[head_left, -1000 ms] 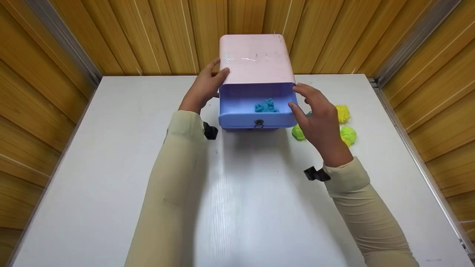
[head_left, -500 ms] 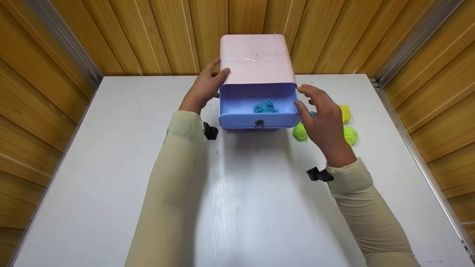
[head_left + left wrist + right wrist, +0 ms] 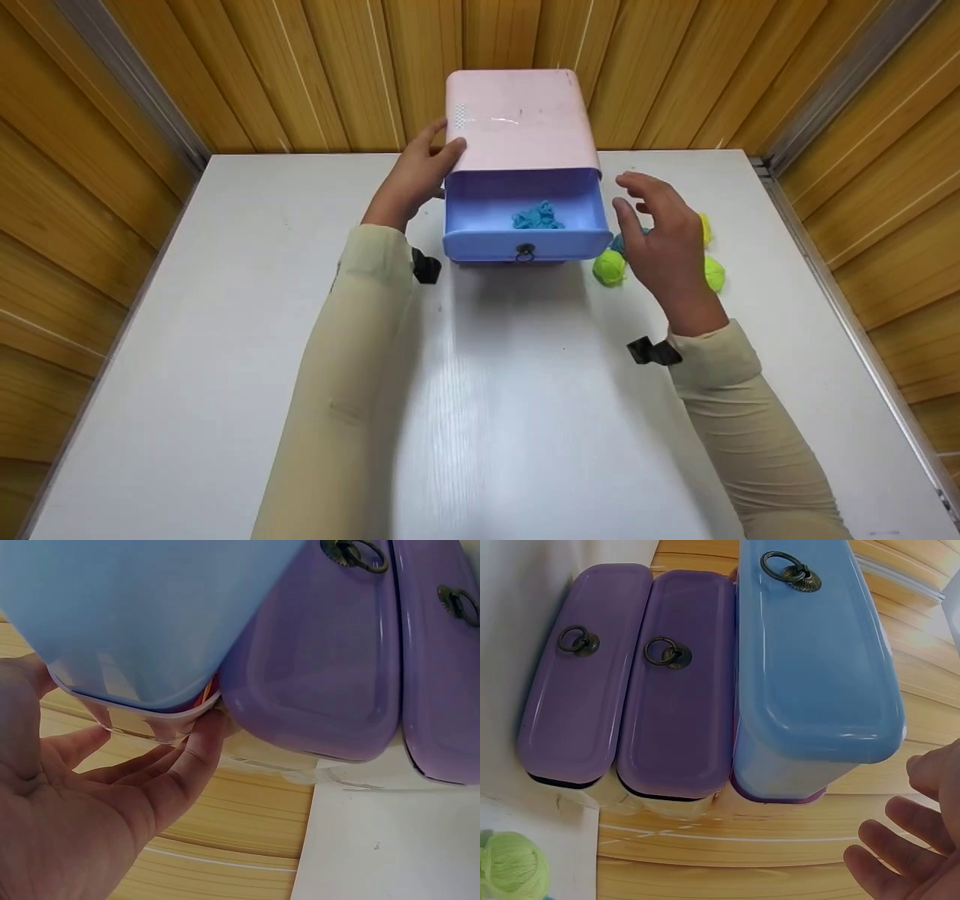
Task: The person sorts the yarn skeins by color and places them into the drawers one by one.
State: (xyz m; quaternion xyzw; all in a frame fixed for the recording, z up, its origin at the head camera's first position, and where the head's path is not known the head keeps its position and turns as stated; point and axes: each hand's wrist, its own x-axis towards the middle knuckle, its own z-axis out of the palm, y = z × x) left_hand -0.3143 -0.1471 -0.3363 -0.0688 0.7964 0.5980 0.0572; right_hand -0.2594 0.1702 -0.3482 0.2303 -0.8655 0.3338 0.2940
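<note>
A small cabinet [image 3: 517, 124] with a pink top stands at the back of the table. Its blue top drawer [image 3: 487, 244] is pulled out, and a crumpled teal lump [image 3: 537, 216] lies inside. My left hand [image 3: 411, 180] holds the cabinet's upper left side, thumb over the top edge; in the left wrist view its fingers [image 3: 196, 757] lie against the side wall. To the right of the drawer, my right hand [image 3: 667, 251] is apart from it, fingers loosely bent around nothing. Under the blue drawer, two purple drawers [image 3: 679, 705] with ring handles are closed.
Beside the cabinet on the white table [image 3: 495, 420] lie light-green crumpled balls [image 3: 609, 268], a yellow one [image 3: 706, 229] and a teal one [image 3: 617, 244], partly hidden by my right hand. Wood-panelled walls [image 3: 337, 67] enclose the table at the back and sides.
My right hand has come away from the drawer's right side and moved right, uncovering more of the drawer's corner and the teal ball. The left hand stays on the cabinet.
</note>
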